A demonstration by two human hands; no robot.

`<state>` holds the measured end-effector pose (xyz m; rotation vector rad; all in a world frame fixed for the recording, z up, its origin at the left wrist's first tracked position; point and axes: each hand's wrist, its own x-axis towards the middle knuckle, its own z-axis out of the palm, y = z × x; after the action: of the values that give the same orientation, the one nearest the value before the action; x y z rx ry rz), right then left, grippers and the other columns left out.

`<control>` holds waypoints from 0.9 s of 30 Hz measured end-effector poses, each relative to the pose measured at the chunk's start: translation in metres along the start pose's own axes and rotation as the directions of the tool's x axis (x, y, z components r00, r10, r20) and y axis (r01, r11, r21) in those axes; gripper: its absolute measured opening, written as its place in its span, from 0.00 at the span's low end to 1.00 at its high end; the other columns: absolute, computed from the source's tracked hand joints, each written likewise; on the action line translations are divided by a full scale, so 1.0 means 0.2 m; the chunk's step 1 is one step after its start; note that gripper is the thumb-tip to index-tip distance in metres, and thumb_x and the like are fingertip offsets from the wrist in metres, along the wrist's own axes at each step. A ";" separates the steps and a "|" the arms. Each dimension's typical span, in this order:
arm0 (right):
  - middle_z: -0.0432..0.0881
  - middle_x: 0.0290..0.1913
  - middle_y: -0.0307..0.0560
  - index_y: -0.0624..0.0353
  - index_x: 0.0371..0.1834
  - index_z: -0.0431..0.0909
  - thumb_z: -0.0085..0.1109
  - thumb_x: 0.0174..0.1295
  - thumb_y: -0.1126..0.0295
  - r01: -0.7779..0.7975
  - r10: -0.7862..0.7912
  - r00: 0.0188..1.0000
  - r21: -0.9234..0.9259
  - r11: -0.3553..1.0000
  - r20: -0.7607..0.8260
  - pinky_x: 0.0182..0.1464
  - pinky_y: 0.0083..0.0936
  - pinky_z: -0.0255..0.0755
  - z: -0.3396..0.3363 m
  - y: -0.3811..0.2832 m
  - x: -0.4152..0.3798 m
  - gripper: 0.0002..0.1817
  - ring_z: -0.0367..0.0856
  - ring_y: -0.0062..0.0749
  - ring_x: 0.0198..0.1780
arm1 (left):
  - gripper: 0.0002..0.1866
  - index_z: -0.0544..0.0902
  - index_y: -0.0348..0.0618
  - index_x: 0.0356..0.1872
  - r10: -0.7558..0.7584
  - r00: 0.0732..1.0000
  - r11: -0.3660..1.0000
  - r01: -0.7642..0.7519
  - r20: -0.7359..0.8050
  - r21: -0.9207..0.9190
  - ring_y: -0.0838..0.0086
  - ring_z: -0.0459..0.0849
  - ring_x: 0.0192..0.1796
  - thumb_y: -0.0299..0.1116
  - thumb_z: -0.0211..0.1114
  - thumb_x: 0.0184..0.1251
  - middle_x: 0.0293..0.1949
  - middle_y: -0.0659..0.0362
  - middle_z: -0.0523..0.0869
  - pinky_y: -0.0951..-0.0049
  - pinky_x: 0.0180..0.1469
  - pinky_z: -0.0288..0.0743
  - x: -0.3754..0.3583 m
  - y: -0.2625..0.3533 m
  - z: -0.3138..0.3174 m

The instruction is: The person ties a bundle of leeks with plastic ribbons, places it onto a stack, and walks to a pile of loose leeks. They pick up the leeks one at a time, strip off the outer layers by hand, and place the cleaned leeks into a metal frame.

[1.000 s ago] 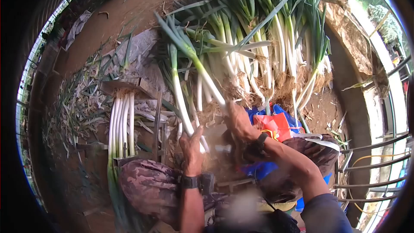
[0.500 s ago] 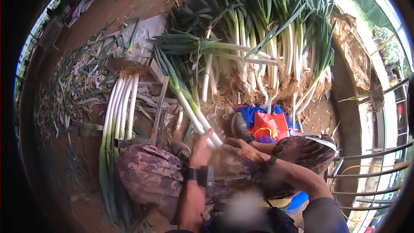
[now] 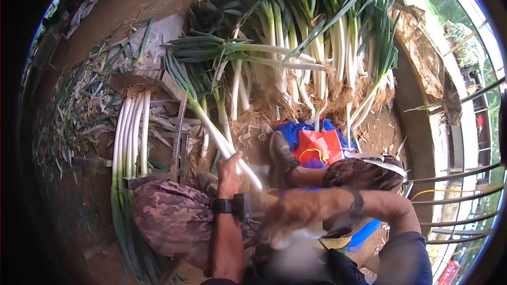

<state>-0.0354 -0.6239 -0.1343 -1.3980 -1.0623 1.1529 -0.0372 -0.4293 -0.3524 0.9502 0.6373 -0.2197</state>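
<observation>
Gripping the leek stems (image 3: pixel 214 133) low down, our left hand (image 3: pixel 229 178) holds alone; our blurred right hand (image 3: pixel 301 208) sits apart, grip unreadable. Outward, more leeks (image 3: pixel 136 133) span the metal rack (image 3: pixel 181 113), roots at its far edge.

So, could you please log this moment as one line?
left hand: gripping leeks; right hand: blurred, grip unclear; metal frame: holding stalks

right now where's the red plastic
In the head view, the red plastic lies right of centre on the blue plastic, just right of a shoe and below the roots of the big leek pile.
</observation>
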 end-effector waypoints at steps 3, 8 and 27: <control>0.84 0.41 0.57 0.57 0.52 0.81 0.60 0.65 0.52 -0.113 -0.172 0.710 -0.352 0.929 -0.683 0.46 0.37 0.77 -0.51 0.14 -0.05 0.22 0.84 0.49 0.41 | 0.14 0.78 0.35 0.42 -0.135 0.984 0.983 0.147 0.113 -0.106 0.69 0.83 0.32 0.32 0.68 0.59 0.32 0.57 0.83 0.66 0.36 0.79 -0.24 0.20 0.19; 0.86 0.32 0.49 0.55 0.40 0.87 0.55 0.67 0.55 -0.873 0.076 0.187 -0.131 0.469 -0.979 0.38 0.34 0.75 -1.48 0.44 -0.32 0.17 0.83 0.36 0.32 | 0.18 0.76 0.39 0.50 -0.347 0.922 0.853 0.387 0.173 -0.352 0.66 0.83 0.37 0.30 0.69 0.60 0.34 0.55 0.83 0.62 0.42 0.80 -0.31 0.12 0.27; 0.79 0.36 0.48 0.71 0.52 0.73 0.65 0.63 0.62 -0.108 0.427 0.529 0.441 0.891 -0.734 0.41 0.24 0.80 -0.82 0.25 0.15 0.24 0.79 0.28 0.34 | 0.14 0.78 0.33 0.44 -0.104 0.988 0.985 0.118 0.112 -0.129 0.70 0.86 0.32 0.29 0.66 0.59 0.32 0.55 0.85 0.72 0.39 0.79 -0.42 0.11 0.21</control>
<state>0.1321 -0.6258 -0.1780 -1.5781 0.0577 0.6721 -0.0777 -0.4582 -0.2689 0.7681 0.6014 -0.3195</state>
